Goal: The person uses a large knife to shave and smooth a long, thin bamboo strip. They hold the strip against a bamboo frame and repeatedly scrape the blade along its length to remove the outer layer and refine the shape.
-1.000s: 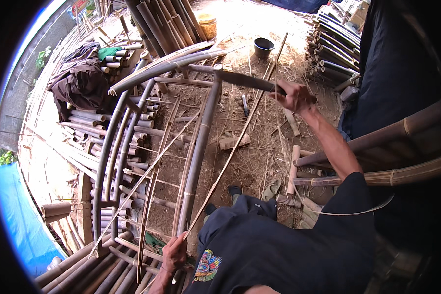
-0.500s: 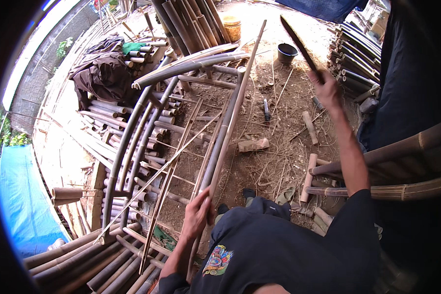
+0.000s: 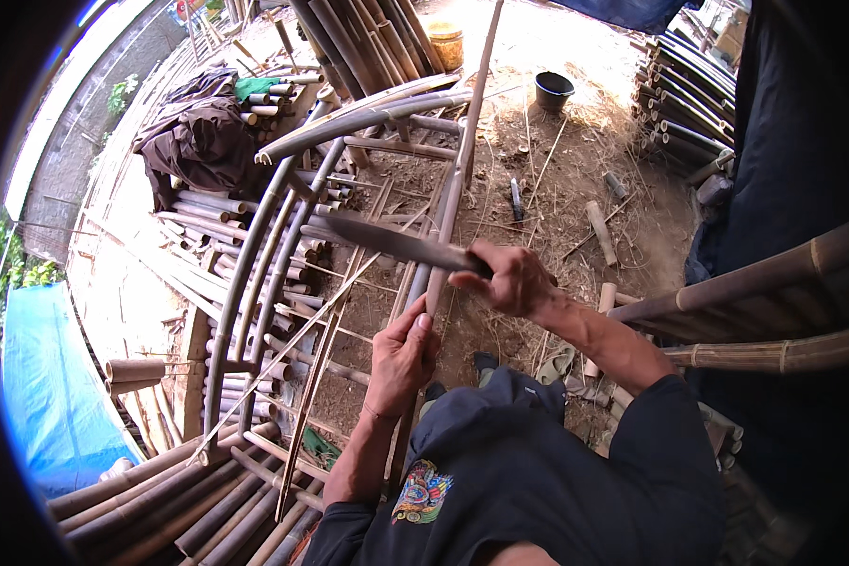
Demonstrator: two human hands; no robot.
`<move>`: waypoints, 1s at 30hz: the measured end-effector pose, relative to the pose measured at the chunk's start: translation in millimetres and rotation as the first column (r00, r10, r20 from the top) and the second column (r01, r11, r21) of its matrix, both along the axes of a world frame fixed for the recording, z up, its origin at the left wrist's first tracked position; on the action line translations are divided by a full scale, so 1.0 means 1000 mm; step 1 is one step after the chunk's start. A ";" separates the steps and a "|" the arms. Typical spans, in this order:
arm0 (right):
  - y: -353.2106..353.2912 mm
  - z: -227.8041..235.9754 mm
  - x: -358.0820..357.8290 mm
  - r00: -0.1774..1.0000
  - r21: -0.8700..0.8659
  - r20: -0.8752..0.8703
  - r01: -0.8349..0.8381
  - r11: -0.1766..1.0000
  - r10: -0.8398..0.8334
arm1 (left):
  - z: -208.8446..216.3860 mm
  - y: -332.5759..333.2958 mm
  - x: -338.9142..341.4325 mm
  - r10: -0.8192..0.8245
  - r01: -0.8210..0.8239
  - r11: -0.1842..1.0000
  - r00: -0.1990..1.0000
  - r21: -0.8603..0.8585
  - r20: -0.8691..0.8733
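Hands are both occupied. Knife (image 3: 396, 243) is gripped by the handle in the right hand (image 3: 511, 279), fingers closed around it. Long bamboo strip (image 3: 482, 80) is pinched in the left hand (image 3: 404, 351), thumb laid along it. Strip is held lengthwise ahead of the body, lower end at the left hand, far end pointed up past the bamboo frame (image 3: 401, 147), alongside its near rail.

Change noted: half a second ago the knife was raised off to the right, well apart from the strip; now it has been swung inward and the blade is laid across the strip, tip aimed left. Left hand is seated a bit farther up in view. As judged, tool and workpiece are now brought together, with the strip steadied just below the blade; whether the edge is bitten in cannot be told.

Around: bamboo stack (image 3: 208, 226) is seen left, black bucket (image 3: 554, 91) farther out, short bamboo offcut (image 3: 601, 233) on the ground.
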State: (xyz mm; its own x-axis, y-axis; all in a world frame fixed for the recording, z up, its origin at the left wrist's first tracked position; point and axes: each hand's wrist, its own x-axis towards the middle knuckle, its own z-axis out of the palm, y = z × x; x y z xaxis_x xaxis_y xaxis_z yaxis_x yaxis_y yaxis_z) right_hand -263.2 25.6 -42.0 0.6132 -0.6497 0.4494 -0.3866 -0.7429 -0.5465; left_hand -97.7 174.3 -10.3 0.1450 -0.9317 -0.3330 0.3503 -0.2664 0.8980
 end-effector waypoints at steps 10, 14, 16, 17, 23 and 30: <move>-0.008 -0.010 -0.011 1.000 -0.179 0.000 -0.013 0.984 0.013 | -0.005 0.036 0.001 0.000 -0.001 0.998 1.000 0.061 0.027; -0.034 -0.011 -0.018 0.954 0.167 -0.007 0.297 0.940 -0.300 | -0.006 0.034 0.001 -0.047 0.046 0.999 0.999 0.015 0.022; -0.015 -0.008 -0.021 0.977 0.254 -0.002 0.209 0.944 -0.215 | -0.007 0.043 0.000 -0.035 0.032 0.998 0.998 0.052 0.049; -0.015 -0.009 -0.022 0.987 0.105 -0.008 0.163 0.981 -0.163 | -0.008 0.047 0.000 -0.029 0.025 0.997 0.998 0.072 0.062; -0.077 -0.039 -0.045 0.829 -0.464 -0.184 0.401 0.790 -0.529 | -0.008 0.065 -0.006 -0.082 0.079 0.996 0.995 0.051 0.062; -0.082 -0.020 -0.072 0.898 0.028 -0.143 0.423 0.906 -0.415 | -0.009 0.089 0.009 -0.122 0.117 0.988 0.992 0.097 0.044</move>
State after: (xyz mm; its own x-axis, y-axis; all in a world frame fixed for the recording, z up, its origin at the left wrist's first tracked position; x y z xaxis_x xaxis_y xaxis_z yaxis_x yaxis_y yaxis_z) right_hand -335.6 -56.6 -62.3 0.3289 -0.8817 0.3382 -0.7261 -0.4651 -0.5064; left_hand -88.7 263.5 -19.1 0.0532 -0.9083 -0.4150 0.2666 -0.3875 0.8825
